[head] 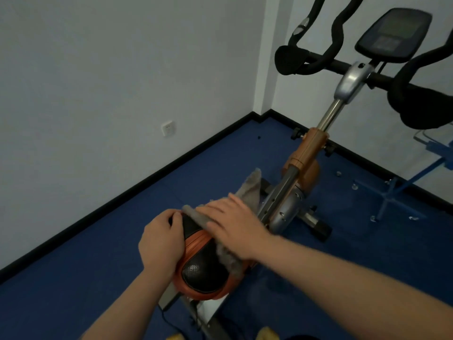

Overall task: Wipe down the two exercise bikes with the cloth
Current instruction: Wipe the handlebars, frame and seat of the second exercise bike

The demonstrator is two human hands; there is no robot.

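1. Pressing down flat, the right hand (232, 224) lies with straight fingers spread on the grey cloth (247, 190); it does not curl round the cloth, only holds it against the saddle.
2. Left hand (161, 239): fingers curled round the left edge of the saddle (201, 268), thumb and fingertips gripping near its narrow front end.
3. Saddle: black padded top with an orange rim, part of the exercise bike (306, 163) that stands on the blue floor (98, 278) near the corner of the room.
4. Cloth: draped over the front half of the saddle, one end sticking up past the fingertips toward the bike's frame, another bunched under the right wrist at the saddle's right edge.
5. Bike, other parts: orange column, chrome post, black handlebars (316, 62) and a dark console (392, 33) at the upper right.
6. Hidden or cut off: the front of the saddle is covered by cloth and hand; the handlebar ends run out of the top and right edges; the bike's base below the saddle is largely blocked by the arms.
7. Hard to make out: the right hand and cloth are blurred; the console screen is unreadable; a blue frame (397, 192) at the right edge is only partly seen.
8. Wall socket (168, 128): on the white wall, above the black skirting.
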